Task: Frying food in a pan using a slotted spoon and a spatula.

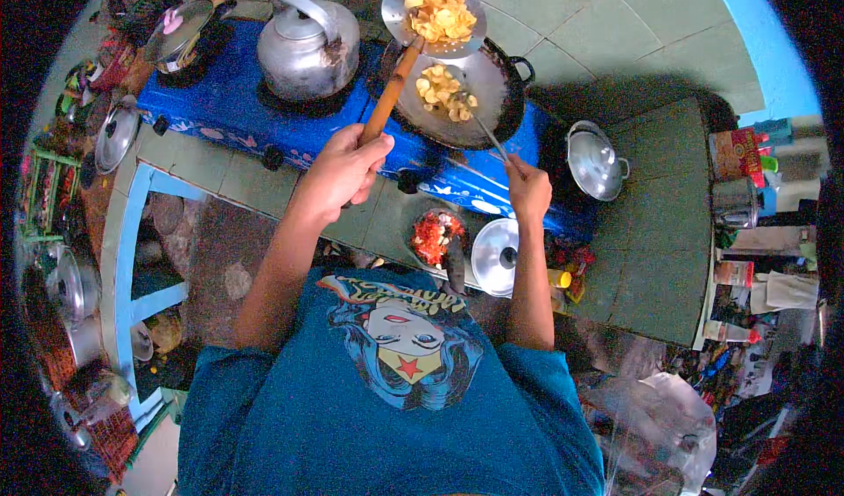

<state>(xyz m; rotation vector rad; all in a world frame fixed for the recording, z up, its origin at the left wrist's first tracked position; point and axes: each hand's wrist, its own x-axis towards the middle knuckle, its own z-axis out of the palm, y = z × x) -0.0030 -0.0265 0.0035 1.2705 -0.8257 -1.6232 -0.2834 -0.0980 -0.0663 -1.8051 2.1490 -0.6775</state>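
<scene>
My left hand (346, 170) grips the wooden handle (389, 97) of a wide metal skimmer (395, 16). A heap of pale golden fried slices (443, 16) lies on the skimmer, which is over the far side of a dark-rimmed wok (488, 100). More slices (443, 91) are inside the wok. Pinched in my right hand (529, 186) is a thin metal utensil (489, 133) that reaches down into the wok; its tip is among the slices, and its exact shape is unclear. The wok sits on the right side of a blue gas stove (237, 100).
An aluminium kettle (310, 51) and a lidded pot (181, 38) stand on the stove to the left. In front are a bowl of red chopped food (435, 238) and a metal lid (496, 257). Another lid (597, 160) leans at the right, beside a tiled counter (659, 232).
</scene>
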